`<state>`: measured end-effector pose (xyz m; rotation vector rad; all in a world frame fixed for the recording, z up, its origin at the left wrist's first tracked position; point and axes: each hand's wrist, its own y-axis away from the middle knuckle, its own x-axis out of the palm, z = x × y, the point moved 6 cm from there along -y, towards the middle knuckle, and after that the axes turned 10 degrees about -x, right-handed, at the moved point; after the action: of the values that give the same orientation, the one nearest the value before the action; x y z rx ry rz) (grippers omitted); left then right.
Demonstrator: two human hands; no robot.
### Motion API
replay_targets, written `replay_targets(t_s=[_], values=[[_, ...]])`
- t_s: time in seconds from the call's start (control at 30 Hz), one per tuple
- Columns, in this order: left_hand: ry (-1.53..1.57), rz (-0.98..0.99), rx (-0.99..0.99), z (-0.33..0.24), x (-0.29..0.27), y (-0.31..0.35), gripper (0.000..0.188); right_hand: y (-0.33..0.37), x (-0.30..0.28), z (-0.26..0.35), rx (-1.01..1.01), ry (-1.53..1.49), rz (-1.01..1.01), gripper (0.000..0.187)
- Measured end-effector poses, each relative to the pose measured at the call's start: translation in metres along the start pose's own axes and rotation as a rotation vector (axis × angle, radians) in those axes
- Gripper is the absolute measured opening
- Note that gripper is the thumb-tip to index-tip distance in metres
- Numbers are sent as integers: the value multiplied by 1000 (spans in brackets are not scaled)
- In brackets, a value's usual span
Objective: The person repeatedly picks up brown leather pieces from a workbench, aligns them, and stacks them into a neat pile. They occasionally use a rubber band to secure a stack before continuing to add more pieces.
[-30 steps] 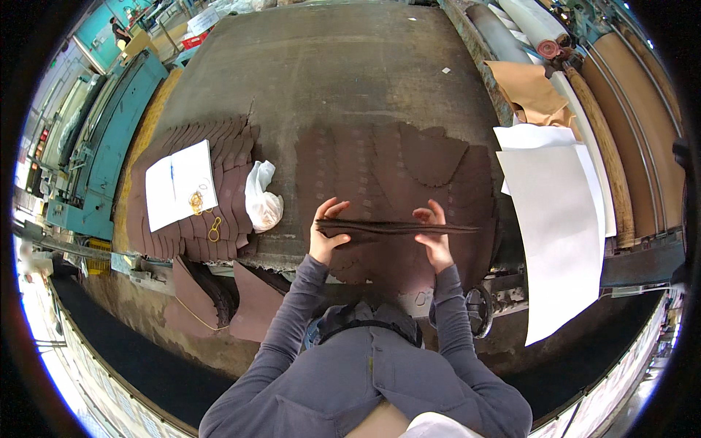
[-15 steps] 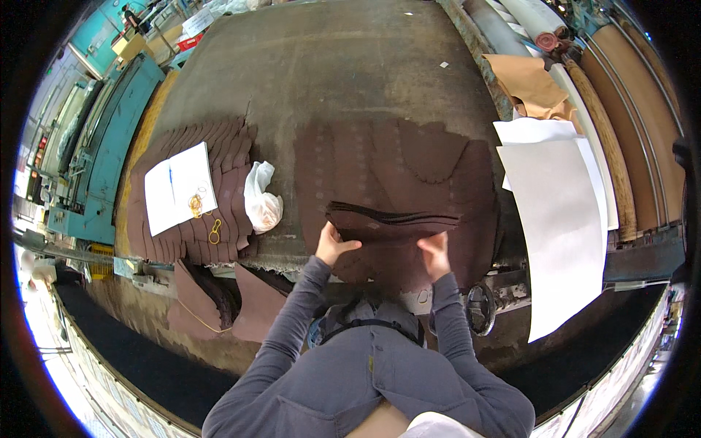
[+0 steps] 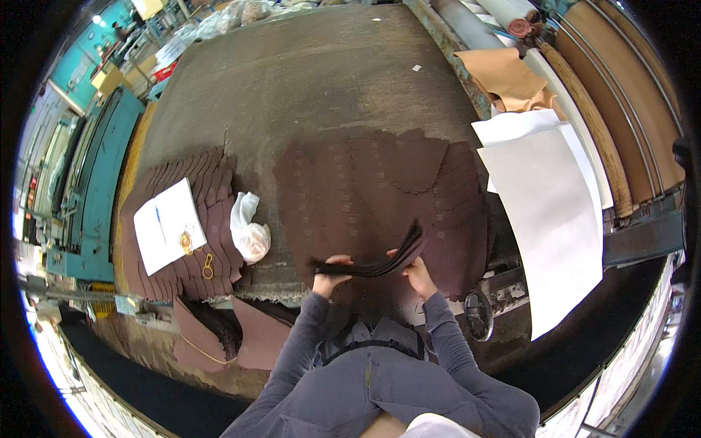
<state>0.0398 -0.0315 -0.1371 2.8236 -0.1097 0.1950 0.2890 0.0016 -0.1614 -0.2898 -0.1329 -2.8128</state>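
Both my hands grip a thin stack of dark brown cut sheets [image 3: 369, 270], seen edge-on, bent into a curve with its right end raised. My left hand [image 3: 330, 281] is closed round the left end, fingers on the far side. My right hand [image 3: 419, 277] pinches the stack near its right end, below the raised tip. Beneath and beyond lies a wide spread of brown cut sheets [image 3: 380, 197], with scalloped edges and small pale marks. Whether these are leather or cloth I cannot tell.
At left, overlapping brown pieces [image 3: 212, 175] carry an open white notebook [image 3: 157, 233] and yellow elastic bands [image 3: 208, 266]. A white plastic bag [image 3: 250, 233] stands beside them. White sheets [image 3: 544, 212] hang over the right edge near a black handwheel [image 3: 479, 315]. Brown pieces [image 3: 266, 336] hang at the front.
The stack, lying nearly flat before, is now lifted toward me and curved. My right hand has closed on it and moved left. The whole view has shifted slightly.
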Motion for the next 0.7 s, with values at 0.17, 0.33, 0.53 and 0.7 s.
replay_targets(t_s=[0.17, 0.33, 0.53, 0.7], values=[[518, -153, -183, -31, 22, 23, 33, -90, -74, 45, -242, -129, -248, 31], [923, -309, -653, 74, 5, -5, 47, -186, -189, 41, 102, 561, -881, 63], [1004, -464, -659, 111, -21, -1, 41, -256, -148, 61, 399, 1219, -723, 52], [938, -576, -619, 87, -15, 5, 43, -269, -120, 55, -13, 699, -424, 38]])
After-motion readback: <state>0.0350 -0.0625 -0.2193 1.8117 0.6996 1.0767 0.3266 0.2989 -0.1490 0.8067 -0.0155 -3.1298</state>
